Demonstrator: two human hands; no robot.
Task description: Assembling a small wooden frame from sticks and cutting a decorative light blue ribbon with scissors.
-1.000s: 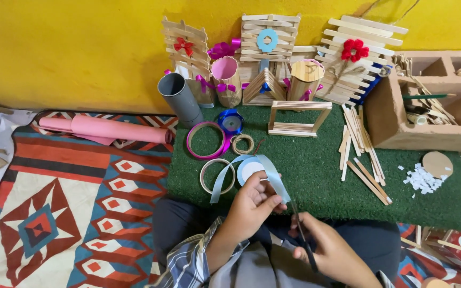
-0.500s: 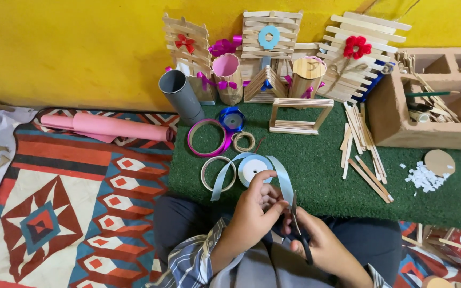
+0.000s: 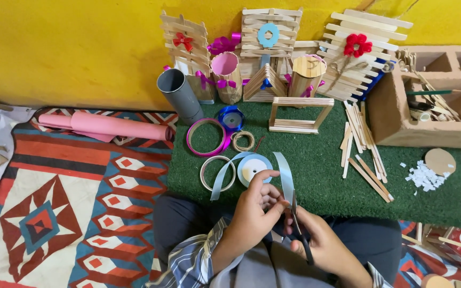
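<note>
My left hand (image 3: 254,205) pinches a strip of light blue ribbon (image 3: 284,173) that runs up from my fingers and loops back to its spool (image 3: 253,168) on the green mat (image 3: 316,176). My right hand (image 3: 324,242) grips dark-handled scissors (image 3: 299,221), blades pointing up at the ribbon just right of my left fingers. Both hands sit over my lap at the mat's near edge.
Around the spool lie a pink ring (image 3: 207,137), a blue ribbon spool (image 3: 231,117), a twine coil (image 3: 243,141) and a pale ring (image 3: 215,172). Loose craft sticks (image 3: 361,149), stick-built crafts (image 3: 265,48), a grey tube (image 3: 179,96), a brown block organiser (image 3: 428,106) and a pink paper roll (image 3: 113,126) surround them.
The ribbon loop has been drawn up higher from the spool. My hands stay together at the ribbon, the scissors now upright against it.
</note>
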